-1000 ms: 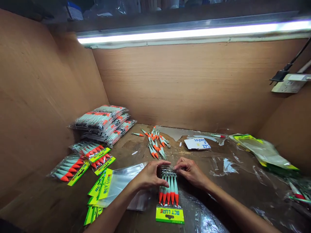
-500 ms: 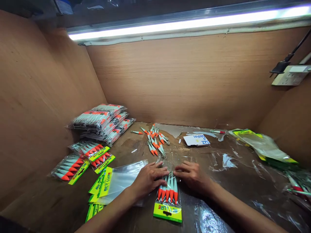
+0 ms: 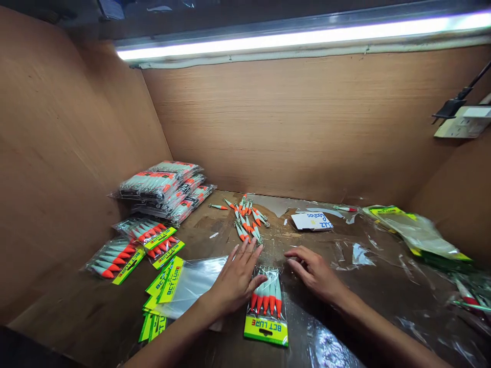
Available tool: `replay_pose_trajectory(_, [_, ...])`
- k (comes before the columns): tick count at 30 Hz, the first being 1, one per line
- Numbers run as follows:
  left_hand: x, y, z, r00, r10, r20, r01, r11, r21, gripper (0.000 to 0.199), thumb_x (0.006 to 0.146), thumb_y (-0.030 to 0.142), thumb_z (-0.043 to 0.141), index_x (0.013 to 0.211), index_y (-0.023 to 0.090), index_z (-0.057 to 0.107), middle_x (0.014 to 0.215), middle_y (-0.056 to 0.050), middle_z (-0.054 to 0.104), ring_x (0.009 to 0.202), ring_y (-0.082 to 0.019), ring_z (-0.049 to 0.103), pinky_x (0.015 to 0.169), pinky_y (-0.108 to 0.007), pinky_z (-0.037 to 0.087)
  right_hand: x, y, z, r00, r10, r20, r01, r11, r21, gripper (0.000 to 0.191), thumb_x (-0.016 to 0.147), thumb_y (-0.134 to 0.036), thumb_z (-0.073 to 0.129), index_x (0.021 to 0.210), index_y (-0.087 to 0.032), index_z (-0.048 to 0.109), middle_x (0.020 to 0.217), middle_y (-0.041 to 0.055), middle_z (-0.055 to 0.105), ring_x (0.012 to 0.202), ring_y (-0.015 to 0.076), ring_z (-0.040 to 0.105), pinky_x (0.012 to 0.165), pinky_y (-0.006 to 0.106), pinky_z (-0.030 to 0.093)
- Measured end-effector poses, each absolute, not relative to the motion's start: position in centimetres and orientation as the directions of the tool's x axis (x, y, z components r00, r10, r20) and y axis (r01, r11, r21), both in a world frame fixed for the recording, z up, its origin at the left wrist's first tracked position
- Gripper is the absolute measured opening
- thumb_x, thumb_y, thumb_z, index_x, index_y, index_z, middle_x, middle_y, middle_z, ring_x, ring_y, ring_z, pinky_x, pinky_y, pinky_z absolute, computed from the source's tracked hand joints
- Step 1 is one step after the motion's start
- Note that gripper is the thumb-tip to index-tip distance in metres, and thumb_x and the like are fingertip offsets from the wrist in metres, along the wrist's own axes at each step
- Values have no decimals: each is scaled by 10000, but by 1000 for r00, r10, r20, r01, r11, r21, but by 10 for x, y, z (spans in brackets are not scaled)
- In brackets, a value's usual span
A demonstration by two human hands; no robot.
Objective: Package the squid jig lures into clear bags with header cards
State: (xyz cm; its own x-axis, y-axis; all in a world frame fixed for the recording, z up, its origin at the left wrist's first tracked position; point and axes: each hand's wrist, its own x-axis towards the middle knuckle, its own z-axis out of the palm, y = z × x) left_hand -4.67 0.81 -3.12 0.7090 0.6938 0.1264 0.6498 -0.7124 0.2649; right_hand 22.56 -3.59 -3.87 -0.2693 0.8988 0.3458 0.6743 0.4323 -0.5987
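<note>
A clear packet of several white-and-orange fishing lures [image 3: 271, 294] lies flat in front of me, its yellow-green "BCT LURE" header [image 3: 266, 331] toward me. Fingers stretched forward, my left hand [image 3: 238, 278] lies at the packet's left side, the thumb over its upper left part; whether it presses on the plastic I cannot tell. To the right and apart from the packet, my right hand [image 3: 312, 271] hovers low with loosely bent fingers and nothing visible in them. Beyond my left fingertips is a pile of loose lures [image 3: 247, 217]. Clear bags with yellow headers [image 3: 197, 278] lie partly under my left forearm.
Packed lure bundles [image 3: 164, 189] are stacked at the back left, with filled packets [image 3: 115, 258] before them. A white card [image 3: 312, 221] lies at centre back. On the right are more header bags [image 3: 418, 230] and loose lures [image 3: 470, 296]. A power strip [image 3: 462, 122] hangs on the wall.
Both hands have come off the top end of the packet. My left hand's fingers have straightened forward toward the loose pile, and my right hand has drawn slightly right. The packet stays put.
</note>
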Motion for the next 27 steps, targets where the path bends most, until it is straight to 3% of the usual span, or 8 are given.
replay_pose_trajectory(4, [-34,18,-40,705,693,149,623,-706,336,424,883,470,627,1252,262,597,1615,-92,233,1492,-331,164,1168,-557,237,206,-26,-41,-344,911,228,679,409,-610,344,824,-389,706,1128,-229,696,1172,98,629,1082,256,583,941,383,471])
replay_pose_trajectory(7, [-37,12,-34,675,710,202,572,-676,465,346,785,420,752,1051,228,640,1498,-116,447,1389,-337,393,1107,-505,355,214,-14,-40,-360,893,271,673,450,-587,304,867,-370,651,1142,-242,675,1205,86,619,1114,237,573,964,366,461])
replay_pose_trajectory(9, [-47,5,-22,626,755,197,538,-600,592,359,748,400,788,1005,222,612,1220,-86,657,1121,-273,622,938,-398,498,232,2,-39,-300,886,354,760,447,-473,333,904,-366,589,1205,-233,639,1246,107,605,1152,256,553,993,397,441])
replay_pose_trajectory(12, [-77,-1,6,460,858,226,521,-468,714,315,788,360,754,1012,232,572,911,1,692,796,-176,671,680,-263,527,263,35,-45,-174,862,477,952,271,-142,504,886,-375,577,1352,-189,534,1333,181,544,1179,349,515,984,496,415])
replay_pose_trajectory(14, [-110,4,25,240,892,382,604,-445,661,288,824,309,713,1062,243,565,949,-1,685,825,-174,669,701,-262,526,278,57,-55,-158,849,505,986,164,33,587,868,-388,586,1402,-169,480,1377,210,507,1172,388,511,942,514,420])
replay_pose_trajectory(18, [-195,33,46,-35,695,718,916,-265,302,257,877,189,597,1128,245,589,1084,-60,668,1052,-248,626,958,-391,466,293,81,-63,-234,858,457,968,162,191,280,868,-222,534,1110,-197,674,1031,171,665,977,340,598,824,447,426])
replay_pose_trajectory(22, [-267,70,27,96,805,585,969,-211,130,321,887,256,586,1205,212,591,1204,-102,636,1161,-277,578,1023,-434,436,300,74,-31,-150,824,547,985,175,8,238,911,-271,503,1005,-206,712,971,202,682,949,327,607,749,429,410])
replay_pose_trajectory(27, [-261,74,1,165,856,491,955,-263,137,560,891,493,581,1363,204,494,1433,-134,499,1379,-318,398,1140,-542,283,266,45,10,154,886,439,675,230,-701,274,865,-436,601,1032,-244,702,972,110,728,822,263,668,690,366,484])
